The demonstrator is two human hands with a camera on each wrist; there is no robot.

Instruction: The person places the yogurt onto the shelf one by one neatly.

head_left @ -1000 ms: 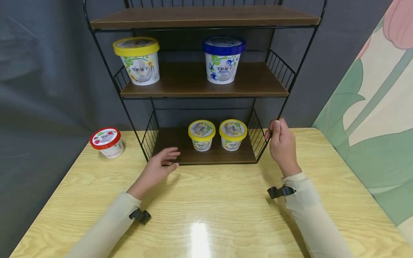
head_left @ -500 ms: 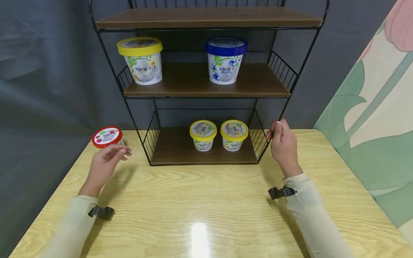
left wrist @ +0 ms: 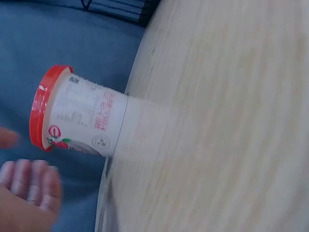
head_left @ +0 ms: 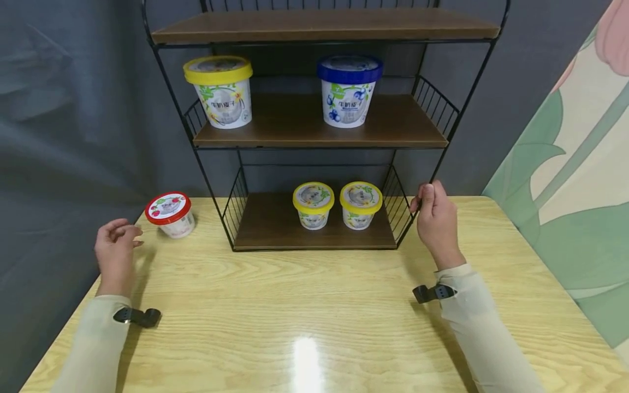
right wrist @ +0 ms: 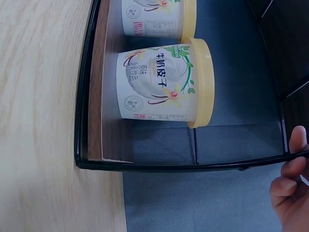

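My left hand (head_left: 117, 254) hovers just left of a small tub with a red lid (head_left: 172, 214), fingers loosely bent and holding nothing. The left wrist view shows a gap between the fingers (left wrist: 36, 186) and that tub (left wrist: 84, 118), which stands upright on the table. With my right hand (head_left: 436, 226) I grip the front right post of a black wire shelf rack (head_left: 321, 143). In the right wrist view, thumb and fingers (right wrist: 292, 186) wrap the black metal bar. Two small yellow-lidded tubs (head_left: 313, 206) (head_left: 361, 205) stand on the rack's bottom shelf.
On the middle shelf stand a large yellow-lidded tub (head_left: 222, 93) at left and a large blue-lidded tub (head_left: 348, 91) right of centre. The wooden table (head_left: 245, 316) extends in front. Dark cloth (head_left: 54, 164) hangs behind and to the left.
My left hand has swept left from the rack's bottom shelf, passing in front of the red-lidded tub, to its left side. My right hand keeps its hold on the rack post.
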